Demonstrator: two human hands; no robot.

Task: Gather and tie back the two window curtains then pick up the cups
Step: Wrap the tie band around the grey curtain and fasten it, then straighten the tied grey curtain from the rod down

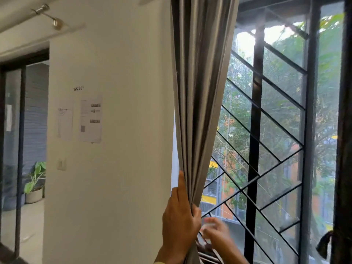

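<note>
Fingers (196, 211) of the left hand (180, 216) curl round the gathered grey curtain (198, 92), clamping its folds tight, with one finger straight up along its left edge. The curtain hangs lengthwise from top to bottom, wide above and tapering down to the grip, between the white wall (118, 168) and the window grille (266, 149). The right hand (215, 231) is just beside it, low by the grille, too blurred to tell whether it is apart or closed. Papers (90, 119) are stuck on the wall.
</note>
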